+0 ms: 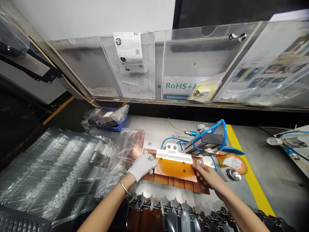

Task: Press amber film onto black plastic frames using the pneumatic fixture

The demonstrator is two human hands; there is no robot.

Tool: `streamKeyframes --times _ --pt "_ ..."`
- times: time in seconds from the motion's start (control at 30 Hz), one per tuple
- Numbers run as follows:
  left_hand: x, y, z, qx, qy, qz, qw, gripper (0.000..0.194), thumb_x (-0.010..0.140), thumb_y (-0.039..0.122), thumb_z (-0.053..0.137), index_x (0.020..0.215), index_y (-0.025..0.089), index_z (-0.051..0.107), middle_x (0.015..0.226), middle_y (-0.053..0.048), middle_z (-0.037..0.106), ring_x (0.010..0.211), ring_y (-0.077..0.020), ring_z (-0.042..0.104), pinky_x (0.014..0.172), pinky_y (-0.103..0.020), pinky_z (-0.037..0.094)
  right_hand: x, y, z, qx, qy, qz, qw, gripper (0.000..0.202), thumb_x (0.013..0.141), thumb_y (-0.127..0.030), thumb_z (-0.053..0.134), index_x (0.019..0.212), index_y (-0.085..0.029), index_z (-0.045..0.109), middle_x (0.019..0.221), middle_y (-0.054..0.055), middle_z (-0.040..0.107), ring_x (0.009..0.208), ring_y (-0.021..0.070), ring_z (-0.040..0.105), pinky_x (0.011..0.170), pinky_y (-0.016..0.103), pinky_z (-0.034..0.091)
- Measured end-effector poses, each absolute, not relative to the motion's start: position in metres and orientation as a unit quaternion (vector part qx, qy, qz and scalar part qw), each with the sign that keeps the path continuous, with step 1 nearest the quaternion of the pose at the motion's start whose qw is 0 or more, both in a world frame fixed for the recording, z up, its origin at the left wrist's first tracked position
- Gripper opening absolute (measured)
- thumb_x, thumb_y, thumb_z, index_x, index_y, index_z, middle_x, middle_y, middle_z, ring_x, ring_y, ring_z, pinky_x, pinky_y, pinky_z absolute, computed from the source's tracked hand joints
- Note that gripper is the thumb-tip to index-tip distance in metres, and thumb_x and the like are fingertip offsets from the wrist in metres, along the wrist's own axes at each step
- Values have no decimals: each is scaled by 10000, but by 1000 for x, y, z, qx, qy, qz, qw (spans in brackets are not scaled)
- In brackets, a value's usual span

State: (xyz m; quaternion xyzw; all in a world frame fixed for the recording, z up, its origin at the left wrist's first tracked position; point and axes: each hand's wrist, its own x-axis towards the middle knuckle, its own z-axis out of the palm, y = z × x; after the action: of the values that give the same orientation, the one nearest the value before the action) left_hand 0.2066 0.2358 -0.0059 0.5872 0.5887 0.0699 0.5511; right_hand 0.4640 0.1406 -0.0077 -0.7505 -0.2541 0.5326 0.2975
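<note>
A flat sheet with an orange film face [171, 168] and pale copper borders lies over a reddish-brown fixture plate [164, 181]. On the sheet's left edge my left hand [143, 167], in a white glove, closes its fingers. My right hand [209, 176], which is bare, pinches the right edge between thumb and fingers. Small dark round spots show on the orange face. Behind the sheet is a metal block labelled JJ-25070 [172, 148]. I cannot tell whether the sheet rests fully on the plate.
A dark pneumatic cylinder [205, 143] with blue hoses stands behind the fixture. To its right are a metal-topped bottle [233, 174] and an orange tape roll [220, 158]. Clear plastic trays [48, 167] fill the left. Black clipped parts [178, 216] line the front. A blue bin [118, 126] sits behind.
</note>
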Motion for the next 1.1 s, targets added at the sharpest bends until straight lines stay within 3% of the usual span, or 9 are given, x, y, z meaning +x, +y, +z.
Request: streamKeyframes --times 0.23,0.53,0.73,0.9,1.0,1.1 --pt "209 242 -8 579 618 29 531 171 751 326 559 636 204 528 386 71 516 281 -78 308 360 -219 235 466 150 0 -756 -256 539 269 425 646 -592 618 532 -228 432 431 -98 367 384 49 277 400 205 171" --pt "207 242 -15 574 619 59 533 149 741 290 604 650 190 540 398 76 515 353 -86 416 440 -207 326 474 152 -13 -759 -301 509 272 397 675 -585 611 578 -237 446 495 -65 449 432 88 384 430 234 271" --pt "209 238 -10 541 617 110 561 172 754 291 611 666 209 488 438 76 555 442 -106 532 544 -212 418 487 152 -9 -772 -363 463 240 419 609 -598 681 541 -230 493 477 -50 486 451 108 409 456 253 294" --pt "211 235 0 525 616 127 573 165 756 279 598 645 212 498 444 68 564 456 -126 565 580 -239 447 501 146 1 -800 -391 400 215 430 656 -657 588 585 -240 512 507 -19 545 473 153 484 484 281 360" --pt "212 235 0 523 615 132 576 168 753 270 605 635 211 501 437 66 563 448 -126 564 578 -237 444 517 121 7 -803 -425 364 207 418 704 -660 530 657 -247 573 619 21 630 631 225 599 625 339 452" --pt "211 236 -3 519 611 137 582 172 748 257 618 632 208 501 464 67 573 458 -119 576 562 -224 440 538 84 1 -790 -501 303 182 365 657 -595 616 827 -283 699 901 64 719 932 321 643 841 433 469"
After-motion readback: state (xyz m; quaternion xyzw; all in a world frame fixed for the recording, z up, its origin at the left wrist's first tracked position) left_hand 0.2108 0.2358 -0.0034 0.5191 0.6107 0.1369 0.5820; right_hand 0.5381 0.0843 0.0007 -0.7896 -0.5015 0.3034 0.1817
